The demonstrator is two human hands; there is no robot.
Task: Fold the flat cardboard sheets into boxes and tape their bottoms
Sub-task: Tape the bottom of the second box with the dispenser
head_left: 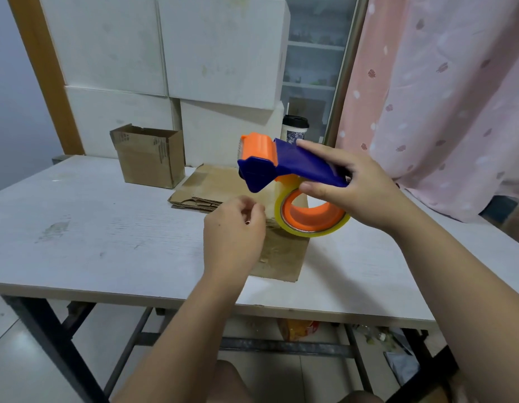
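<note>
- Now, at the back left, an open box (149,158) is standing upright on the table (77,228), in front of stacked white boxes (165,53).
- Just right of it, flat sheets (205,190) are lying in a low pile on the tabletop, reaching in behind the hands.
- Nearer the front edge, the left hand (233,231) is hovering with its fingers curled in, thumb and fingertips seeming to pinch the loose end of the clear tape (270,199) running from the dispenser.
- Under both hands, a cardboard piece (284,254) with glossy tape across it is lying on the table; whether it is a folded box or flat, I cannot tell.
- Above it, the dispenser (299,164) is hanging in the air, tilted, its orange roller end pointing left and its roll (313,216) hanging lowest on an orange hub.
- Behind the dispenser, a lidded cup (295,128) is standing beside the white boxes.
- To the right, the right hand (360,184) is gripping the blue handle, forefinger lying along its top, thumb curling underneath.
- Farthest right, a pink curtain (441,97) is hanging.
</note>
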